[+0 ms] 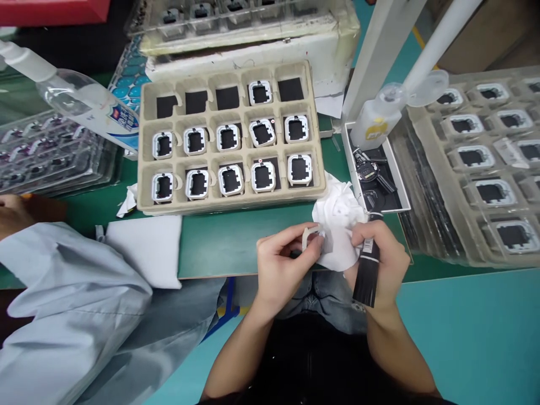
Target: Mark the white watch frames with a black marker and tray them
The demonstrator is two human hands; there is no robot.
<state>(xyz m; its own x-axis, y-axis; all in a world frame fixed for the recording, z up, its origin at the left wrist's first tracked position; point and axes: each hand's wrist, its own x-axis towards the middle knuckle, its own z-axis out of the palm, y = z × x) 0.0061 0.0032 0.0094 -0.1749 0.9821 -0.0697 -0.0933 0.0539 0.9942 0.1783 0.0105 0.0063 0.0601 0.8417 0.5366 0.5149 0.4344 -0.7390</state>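
Observation:
My left hand point(280, 264) pinches a small white watch frame point(311, 236) at the near edge of the green mat. My right hand point(379, 261) grips a black pen-shaped tool point(368, 264) and a crumpled white cloth point(340, 228) pressed against the frame. Just beyond my hands lies a beige pulp tray point(230, 205) with three rows of pockets; most hold white watch frames point(262, 176), while several in the back row show only black pads.
A small white box of black parts point(375, 177) and a squeeze bottle point(375, 126) stand right of the tray. Clear plastic trays with frames point(485, 163) fill the right. A white foam pad point(147, 247) and a person's grey sleeve point(71, 304) lie left, with a clear bottle point(84, 107) behind.

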